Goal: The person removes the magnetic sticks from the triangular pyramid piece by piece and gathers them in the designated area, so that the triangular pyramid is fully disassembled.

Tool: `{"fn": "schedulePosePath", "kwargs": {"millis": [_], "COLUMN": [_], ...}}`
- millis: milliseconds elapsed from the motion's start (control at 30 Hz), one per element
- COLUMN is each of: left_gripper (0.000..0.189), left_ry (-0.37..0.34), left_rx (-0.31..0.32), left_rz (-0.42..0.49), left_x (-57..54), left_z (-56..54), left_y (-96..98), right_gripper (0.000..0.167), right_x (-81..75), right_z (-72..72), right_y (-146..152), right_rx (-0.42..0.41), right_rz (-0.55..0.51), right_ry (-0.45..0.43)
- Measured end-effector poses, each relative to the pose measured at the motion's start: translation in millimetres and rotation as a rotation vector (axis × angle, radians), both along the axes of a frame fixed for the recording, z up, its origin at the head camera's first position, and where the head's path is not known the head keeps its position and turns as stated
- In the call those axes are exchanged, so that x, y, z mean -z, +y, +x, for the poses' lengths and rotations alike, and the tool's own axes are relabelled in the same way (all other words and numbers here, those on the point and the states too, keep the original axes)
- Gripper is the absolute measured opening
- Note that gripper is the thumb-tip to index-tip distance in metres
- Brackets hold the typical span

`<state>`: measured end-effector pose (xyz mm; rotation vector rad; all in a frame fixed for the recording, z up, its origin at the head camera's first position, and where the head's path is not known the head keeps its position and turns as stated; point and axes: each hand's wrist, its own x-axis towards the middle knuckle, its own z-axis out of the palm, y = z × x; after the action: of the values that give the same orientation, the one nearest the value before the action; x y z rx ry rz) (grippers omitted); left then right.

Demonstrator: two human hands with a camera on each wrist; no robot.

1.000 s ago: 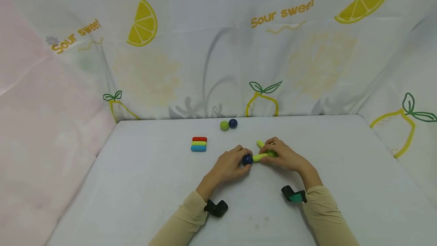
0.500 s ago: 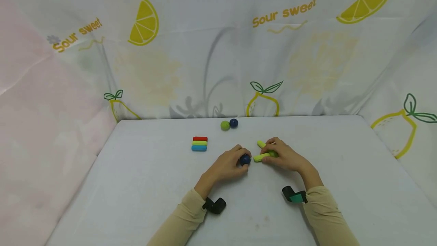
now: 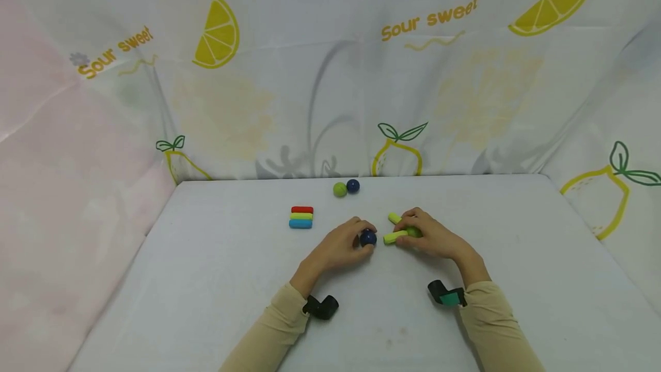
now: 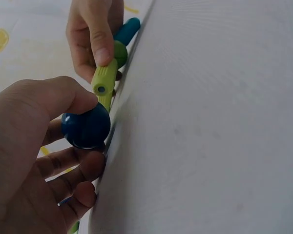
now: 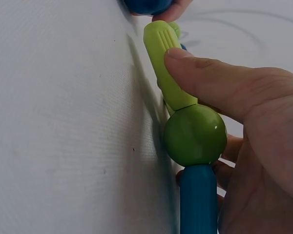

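Observation:
My left hand [image 3: 338, 245] pinches a dark blue ball [image 3: 368, 237] between thumb and fingers, a small gap left of the rods. In the left wrist view the same ball [image 4: 86, 126] is against the thumb tip. The thumb and fingers of my right hand [image 3: 436, 234] grip a yellow-green rod [image 5: 168, 63], whose free end faces the blue ball. Its other end meets a green ball [image 5: 195, 135], and a blue rod [image 5: 198, 200] joins that ball from the opposite side. A second yellow-green rod [image 3: 395, 218] sticks out beyond the right fingertips.
Left of the hands, a red rod [image 3: 302, 209], a yellow rod [image 3: 301, 216] and a blue rod [image 3: 300, 224] lie side by side. Near the back edge of the white table [image 3: 206, 280], a green ball [image 3: 339, 189] sits beside a dark blue ball [image 3: 353, 186].
The blue ball, at the yellow-green rod's end a second ago, has come away to the left with my left hand. My right hand and its rods stay nearly still.

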<state>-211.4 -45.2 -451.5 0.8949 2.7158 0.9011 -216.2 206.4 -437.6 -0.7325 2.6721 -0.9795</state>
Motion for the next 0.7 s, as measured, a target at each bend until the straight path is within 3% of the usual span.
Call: {"fn": "schedulePosePath", "kwargs": {"millis": [267,500,700], "left_gripper": [0.034,0.034,0.035], "left_ry": [0.010,0.005,0.055], "left_rx": [0.000,-0.053,-0.068], "left_rz": [-0.007,0.016,0.060], "left_x": [-2.5,-7.8,-14.5], "left_z": [-2.0,-7.8,-14.9], "left_y": [-1.9,-12.6,-25.4], "right_gripper": [0.022,0.022,0.030], "right_x": [1.0,-0.5,-0.3], "right_z": [-0.9,-1.3,-2.2], "right_y": [0.6,1.0,3.1], "right_rx": [0.004,-0.007,-0.019], "right_rz": [-0.022,-0.052,-0.059], "right_ry": [-0.021,-0.042,-0.048]}}
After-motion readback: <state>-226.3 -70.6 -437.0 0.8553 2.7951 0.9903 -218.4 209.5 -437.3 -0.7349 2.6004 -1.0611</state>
